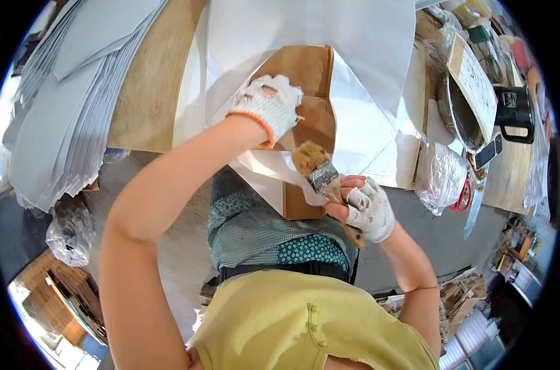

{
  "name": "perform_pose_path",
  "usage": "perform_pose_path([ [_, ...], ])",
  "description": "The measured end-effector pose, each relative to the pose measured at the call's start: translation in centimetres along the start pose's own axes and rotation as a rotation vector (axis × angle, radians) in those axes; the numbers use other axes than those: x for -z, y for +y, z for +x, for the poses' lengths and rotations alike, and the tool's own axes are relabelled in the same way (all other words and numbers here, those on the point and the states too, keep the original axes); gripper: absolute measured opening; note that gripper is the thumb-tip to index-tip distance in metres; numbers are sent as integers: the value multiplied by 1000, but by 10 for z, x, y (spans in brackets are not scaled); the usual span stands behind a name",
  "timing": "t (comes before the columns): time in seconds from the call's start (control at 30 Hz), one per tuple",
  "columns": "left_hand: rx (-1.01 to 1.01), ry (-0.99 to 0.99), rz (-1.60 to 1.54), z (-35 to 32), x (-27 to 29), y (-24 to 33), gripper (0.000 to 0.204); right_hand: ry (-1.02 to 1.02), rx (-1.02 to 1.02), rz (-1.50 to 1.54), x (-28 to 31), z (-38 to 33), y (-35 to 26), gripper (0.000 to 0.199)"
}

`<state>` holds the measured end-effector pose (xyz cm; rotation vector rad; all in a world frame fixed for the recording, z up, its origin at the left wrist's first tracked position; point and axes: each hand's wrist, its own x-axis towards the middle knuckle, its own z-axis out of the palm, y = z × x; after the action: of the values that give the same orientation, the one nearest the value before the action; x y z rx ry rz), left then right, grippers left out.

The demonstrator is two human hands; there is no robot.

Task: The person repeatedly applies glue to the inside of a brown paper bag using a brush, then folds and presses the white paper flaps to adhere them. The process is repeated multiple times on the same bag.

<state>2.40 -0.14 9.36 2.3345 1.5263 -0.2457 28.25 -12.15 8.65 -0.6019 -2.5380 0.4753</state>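
A brush (324,176) with a wide tan head and a wooden handle is in my right hand (371,209), whose fingers are closed round the handle. Its bristles are over the near part of a folded paper piece, white outside with a brown inner face (314,80). My left hand (269,106) rests on the left side of that brown face; its fingers are bent under and hidden from me. Both hands wear white knitted gloves, and bare fingertips show on the right one. Large white paper (310,24) lies beneath and beyond the folded piece.
A fanned stack of white sheets (76,117) lies at the left. On the right are a round pan (455,117) with a board on it, a black mug (515,114), a phone (488,152), red-handled scissors (463,196) and a clear plastic bag (441,176).
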Motion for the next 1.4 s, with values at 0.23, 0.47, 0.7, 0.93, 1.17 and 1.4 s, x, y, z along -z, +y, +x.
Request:
perform_pose_path([
  [0.23, 39, -283, -27, 41, 15, -12, 33, -138, -8, -140, 1, 94, 30, 43],
  [0.47, 123, -280, -95, 35, 7, -11, 37, -412, -352, -212, 9, 114, 28, 17],
  [0.7, 63, -316, -35, 42, -4, -17, 26, 312, -912, 593, 10, 61, 54, 22],
  [0.93, -22, 74, 17, 6, 14, 1, 19, 447, -680, 464, -28, 73, 39, 29],
  [1.17, 180, 749, -303, -64, -65, -42, 70, 355, -592, 311, -43, 60, 70, 28],
  [1.4, 109, 593, -246, -23, -73, 11, 94, 523, -710, 864, -60, 90, 73, 39],
])
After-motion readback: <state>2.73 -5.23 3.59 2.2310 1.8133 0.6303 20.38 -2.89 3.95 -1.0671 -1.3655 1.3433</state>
